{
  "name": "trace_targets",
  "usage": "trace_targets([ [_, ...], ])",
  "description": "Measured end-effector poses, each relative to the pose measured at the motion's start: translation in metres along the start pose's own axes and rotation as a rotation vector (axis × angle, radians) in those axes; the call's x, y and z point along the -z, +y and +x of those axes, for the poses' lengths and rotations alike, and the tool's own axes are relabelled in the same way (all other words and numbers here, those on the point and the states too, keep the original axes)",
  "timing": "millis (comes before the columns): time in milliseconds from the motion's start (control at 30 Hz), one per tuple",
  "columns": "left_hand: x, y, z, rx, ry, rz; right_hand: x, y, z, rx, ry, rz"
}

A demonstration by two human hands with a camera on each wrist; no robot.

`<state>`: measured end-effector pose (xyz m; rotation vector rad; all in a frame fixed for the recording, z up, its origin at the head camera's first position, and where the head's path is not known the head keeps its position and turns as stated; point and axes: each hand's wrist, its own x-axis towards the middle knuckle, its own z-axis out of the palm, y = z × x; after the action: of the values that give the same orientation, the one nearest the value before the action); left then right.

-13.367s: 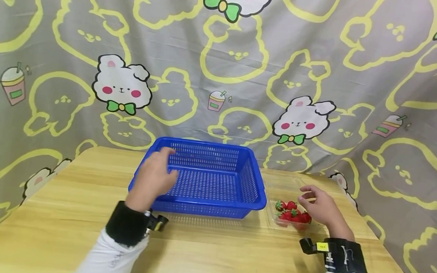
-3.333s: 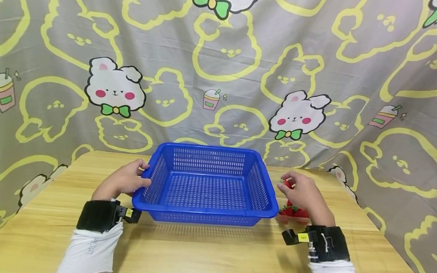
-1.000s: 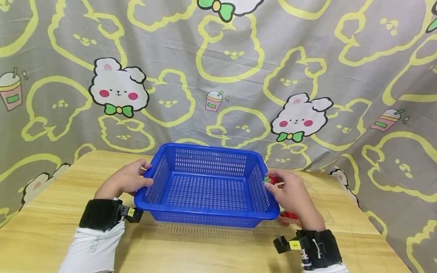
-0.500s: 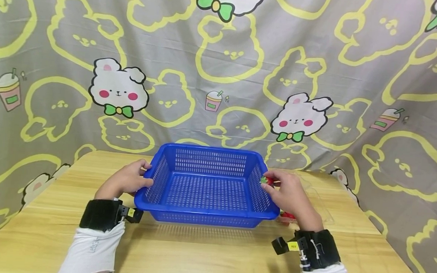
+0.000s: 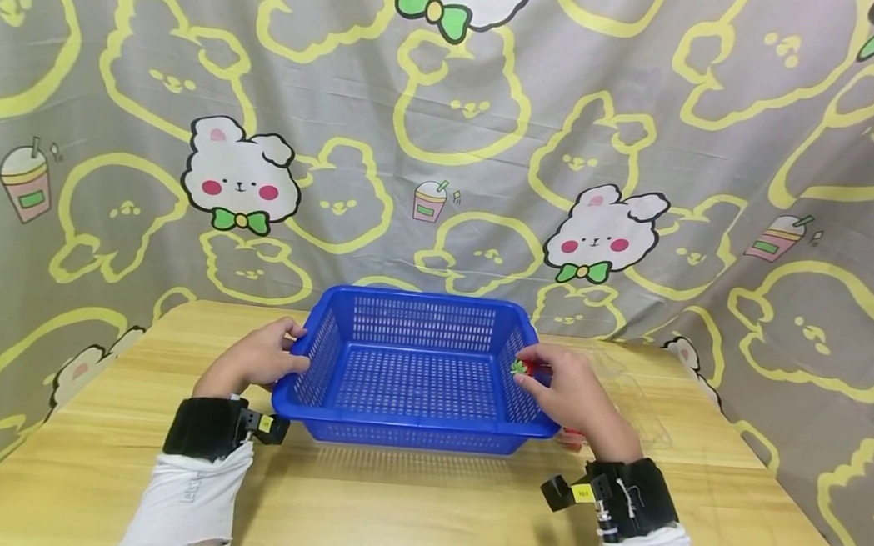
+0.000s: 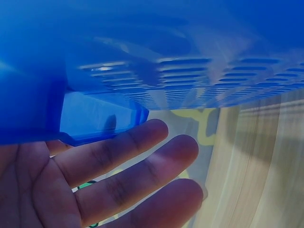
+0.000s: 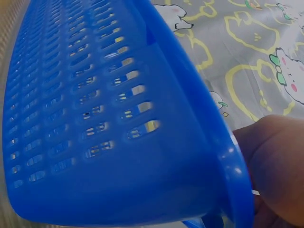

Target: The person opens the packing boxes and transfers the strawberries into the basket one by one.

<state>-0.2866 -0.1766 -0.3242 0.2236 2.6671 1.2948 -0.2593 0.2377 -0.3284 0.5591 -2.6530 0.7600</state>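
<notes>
A blue perforated plastic basket [image 5: 416, 422] stands on the wooden table. My left hand [image 5: 255, 355] holds its left rim, the thumb over the edge. From the left wrist, the fingers [image 6: 156, 161] of that hand stretch out beneath the rim. My right hand [image 5: 573, 386] pinches a red strawberry [image 5: 525, 368] with a green leafy top, just inside the basket's right rim. In the right wrist view the hand [image 7: 275, 166] shows past the basket's rim [image 7: 209, 109], with the strawberry hidden. More red strawberries [image 5: 571, 437] show beneath the right forearm, mostly covered.
A clear plastic box [image 5: 642, 415] lies on the table right of the basket, partly behind the right arm. The wooden table [image 5: 407, 513] runs forward of the basket. A patterned grey curtain [image 5: 358, 93] hangs close behind the table and along both sides.
The right hand has carried the strawberry left from beside the plastic box to over the basket's right rim. The left hand, earlier above the basket, has come onto its left rim; the basket sits further right.
</notes>
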Motion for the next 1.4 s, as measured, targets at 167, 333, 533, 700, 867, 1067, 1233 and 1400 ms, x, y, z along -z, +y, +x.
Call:
trace_targets([
  [167,-0.001,0.000,0.002,0.001,-0.002,-0.002,-0.001,-0.001,0.000,0.015,-0.004,-0.008],
  [333,-0.001,-0.001,0.004,0.009,-0.003,0.001,0.000,-0.001,-0.001,0.000,-0.011,-0.017],
  [533,0.000,0.001,0.004,0.006,-0.009,0.005,0.004,-0.001,-0.002,-0.057,-0.020,0.003],
  [700,0.001,0.002,0.003,0.007,-0.015,0.004,0.005,0.002,-0.002,-0.054,0.002,0.013],
  [867,0.000,0.001,0.004,0.015,-0.008,0.005,0.004,0.007,-0.001,-0.037,0.026,0.018],
  [1067,-0.001,-0.001,0.005,0.011,-0.002,0.008,0.005,0.011,-0.001,-0.038,0.064,0.021],
  [1233,0.000,-0.002,0.004,0.005,-0.004,0.006,0.006,0.011,-0.001,-0.055,0.083,0.044],
  [1400,0.000,-0.002,0.003,0.004,-0.010,0.006,0.008,0.012,-0.001,-0.080,0.088,0.066],
])
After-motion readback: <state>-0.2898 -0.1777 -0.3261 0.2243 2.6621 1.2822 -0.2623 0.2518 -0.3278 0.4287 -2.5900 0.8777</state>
